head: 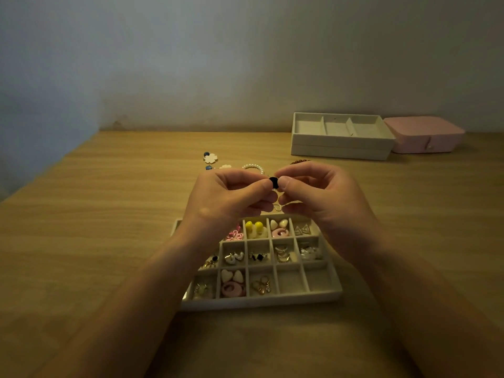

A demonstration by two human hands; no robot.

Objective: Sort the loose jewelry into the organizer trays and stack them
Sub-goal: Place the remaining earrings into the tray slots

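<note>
Together, both forearms reached forward, with the left hand [231, 196] and right hand [323, 195] raised above the compartment tray [261, 302] on the wooden surface [81, 227]. Each grip was narrow, pinching one black earring [273, 183] between thumbs and fingertips. Its dangling metal part was hard to make out, and the wrists hid some compartments.

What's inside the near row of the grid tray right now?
Grid tray, left to right: yellowish earrings, white hearts with pink spiral, gold drop earrings, then two empty cells. The left forearm covers the row's left end.
</note>
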